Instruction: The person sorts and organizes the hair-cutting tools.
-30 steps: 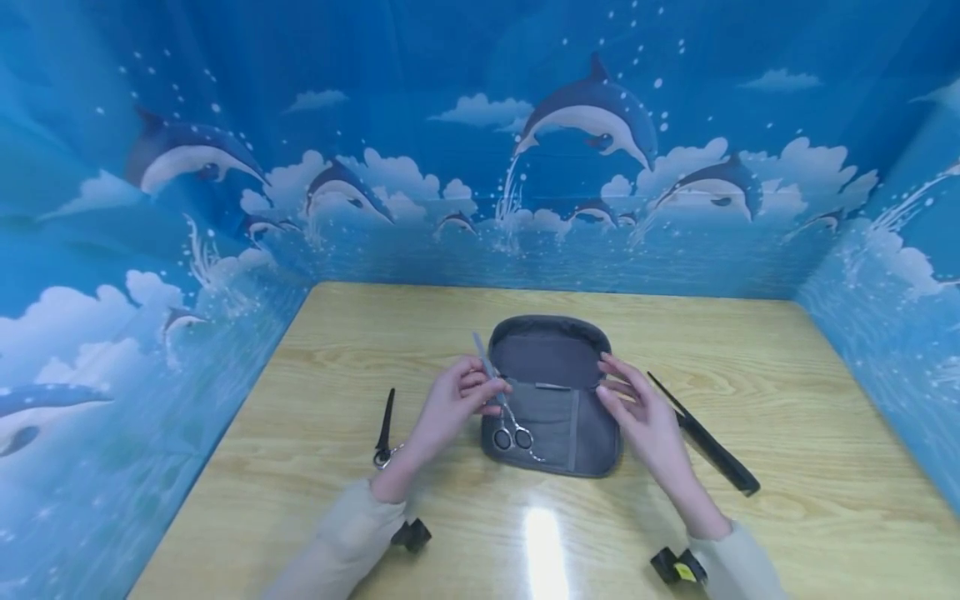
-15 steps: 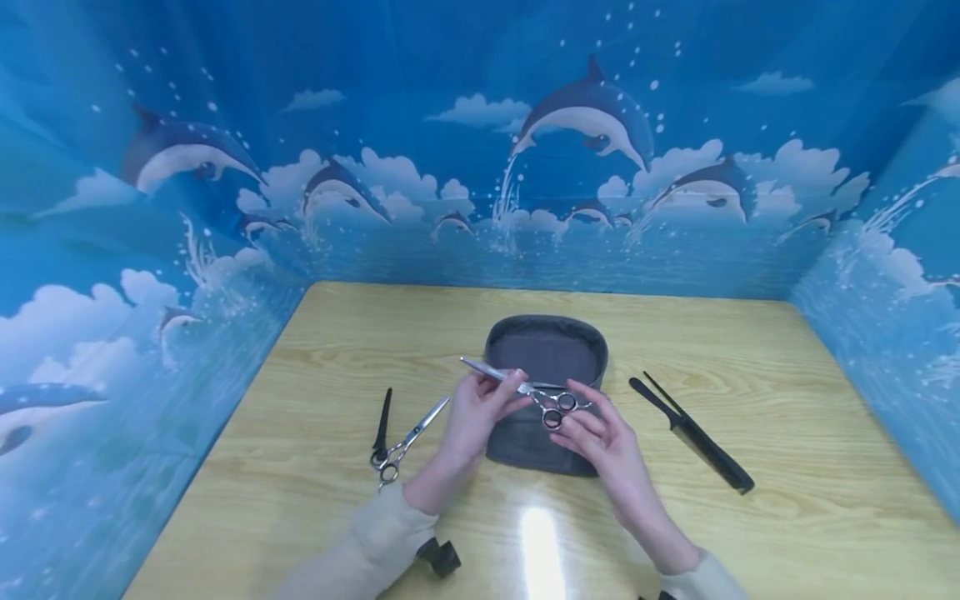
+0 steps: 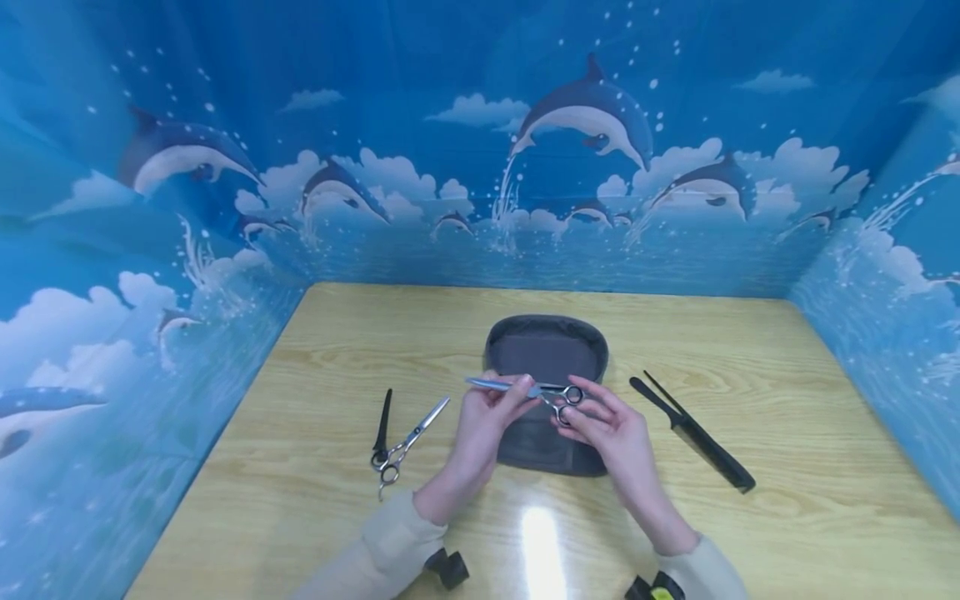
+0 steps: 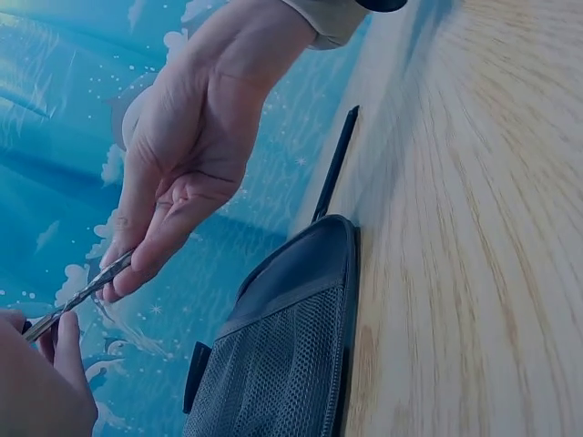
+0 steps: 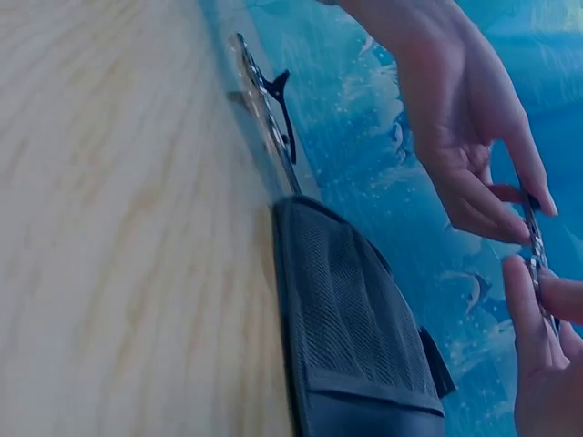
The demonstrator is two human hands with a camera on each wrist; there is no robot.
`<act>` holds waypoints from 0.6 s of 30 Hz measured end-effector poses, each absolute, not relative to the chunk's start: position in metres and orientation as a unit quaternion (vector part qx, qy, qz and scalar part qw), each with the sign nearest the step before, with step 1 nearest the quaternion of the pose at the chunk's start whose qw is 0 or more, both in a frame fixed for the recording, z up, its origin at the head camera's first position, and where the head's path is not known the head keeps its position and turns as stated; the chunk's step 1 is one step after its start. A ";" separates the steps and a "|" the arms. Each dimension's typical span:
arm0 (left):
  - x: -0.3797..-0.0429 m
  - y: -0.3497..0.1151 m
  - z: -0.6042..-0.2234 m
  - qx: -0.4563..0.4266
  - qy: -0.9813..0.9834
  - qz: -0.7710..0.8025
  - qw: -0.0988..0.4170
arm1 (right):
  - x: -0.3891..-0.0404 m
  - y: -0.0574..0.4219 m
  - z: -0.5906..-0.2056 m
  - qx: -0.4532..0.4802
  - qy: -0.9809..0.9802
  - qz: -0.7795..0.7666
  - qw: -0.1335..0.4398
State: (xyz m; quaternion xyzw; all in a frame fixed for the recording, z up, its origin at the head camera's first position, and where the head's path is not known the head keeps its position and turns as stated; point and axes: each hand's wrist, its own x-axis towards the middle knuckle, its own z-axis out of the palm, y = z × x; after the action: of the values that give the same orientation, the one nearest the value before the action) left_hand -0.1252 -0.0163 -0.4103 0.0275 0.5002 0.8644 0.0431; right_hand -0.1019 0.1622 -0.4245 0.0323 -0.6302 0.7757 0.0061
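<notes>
A pair of silver hairdressing scissors (image 3: pixel 555 390) is held in the air over an opened dark grey case (image 3: pixel 547 346). My left hand (image 3: pixel 480 421) pinches the blades, which point left. The fingers of my right hand (image 3: pixel 622 433) grip the handle end with its two dark-lined finger rings. From the left wrist view, the scissors (image 4: pixel 86 289) appear as a thin bar between both hands. Mesh pocketing (image 5: pixel 337 273) shows inside the case in the right wrist view. In the head view, my hands hide part of its middle.
Left of the case, a second pair of scissors (image 3: pixel 412 437) lies on the wood-grain table beside a black hair clip (image 3: pixel 383 425). A black comb (image 3: pixel 708 450) with a forked far end lies to the right. Dolphin-print curtains (image 3: pixel 375 242) enclose the table.
The scissors have turned from steep, rings toward me, to nearly level, rings to the right. My right hand has left the case's right edge and come to the rings.
</notes>
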 end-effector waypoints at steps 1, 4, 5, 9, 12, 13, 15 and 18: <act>-0.125 -0.016 -0.410 0.030 0.501 0.864 0.043 | -0.102 0.163 -0.424 0.031 -0.632 0.774 0.002; -0.125 -0.016 -0.411 0.037 0.502 0.863 0.049 | -0.103 0.167 -0.422 0.024 -0.639 0.769 -0.006; -0.125 -0.017 -0.411 0.039 0.503 0.862 0.052 | -0.103 0.168 -0.422 0.022 -0.642 0.767 -0.007; -0.126 -0.017 -0.412 0.051 0.519 0.852 0.053 | -0.103 0.172 -0.421 0.011 -0.645 0.764 0.003; -0.128 -0.017 -0.411 0.074 0.548 0.832 0.043 | -0.104 0.174 -0.420 0.007 -0.640 0.769 0.012; -0.129 -0.018 -0.411 0.083 0.559 0.824 0.040 | -0.104 0.175 -0.419 0.007 -0.638 0.770 0.012; -0.132 -0.019 -0.410 0.103 0.579 0.808 0.037 | -0.105 0.176 -0.417 0.007 -0.638 0.770 0.014; -0.135 -0.024 -0.408 0.126 0.610 0.781 0.043 | -0.105 0.180 -0.415 0.006 -0.647 0.762 0.023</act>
State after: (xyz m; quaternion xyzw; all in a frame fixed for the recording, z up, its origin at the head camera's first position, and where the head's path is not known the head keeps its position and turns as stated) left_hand -0.1354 -0.0243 -0.4085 0.1258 0.6098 0.7813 0.0429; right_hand -0.1050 0.1800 -0.4145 0.0058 -0.6474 0.7618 0.0227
